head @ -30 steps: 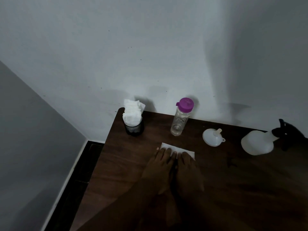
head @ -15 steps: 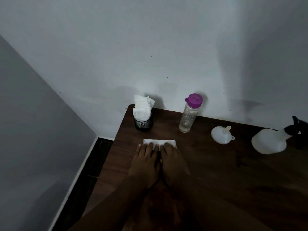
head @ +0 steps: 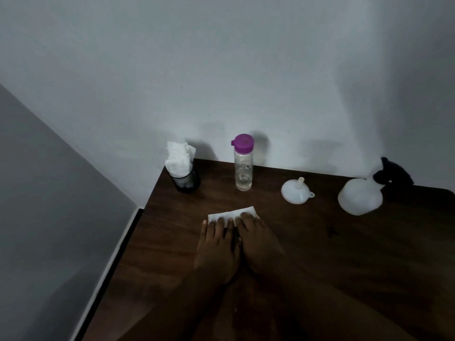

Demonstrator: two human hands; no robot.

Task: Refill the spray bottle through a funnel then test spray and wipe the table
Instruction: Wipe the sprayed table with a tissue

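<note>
Pressure matters most: your left hand (head: 216, 244) and right hand (head: 258, 239) lie side by side, fingers straight and flat on the white tissue (head: 229, 214) on the dark table (head: 320, 254). Press evenly and sweep in overlapping strokes, steering wide of the funnel (head: 294, 190) and spray bottle (head: 359, 196) at the back right.

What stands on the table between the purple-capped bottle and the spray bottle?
A white funnel, mouth down and spout up; the head view shows it.
</note>
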